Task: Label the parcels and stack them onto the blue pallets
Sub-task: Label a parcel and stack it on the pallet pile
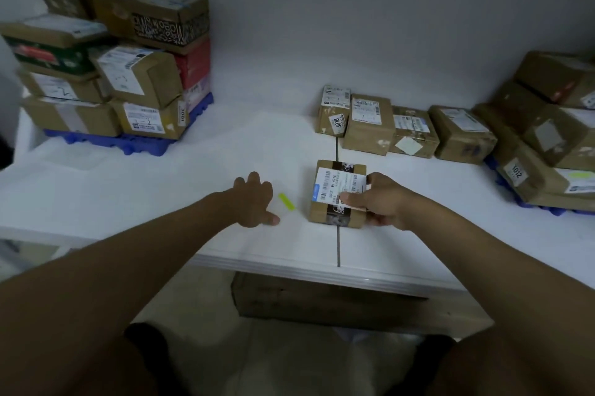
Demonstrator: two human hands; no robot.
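Head: right hand (384,202) grips parcel (336,194)

Both bare forearms reach forward from the lower corners of the frame toward its middle. The left hand (254,202) sits just left of centre, palm down, fingers spread and loosely bent, the thumb stretched out toward the lower right; it holds nothing. The right hand (383,202) sits just right of centre, wrist angled inward, with its thumb laid over the top and its fingers curled round the near right edge of a small parcel (335,194). The two hands are level with each other and apart.
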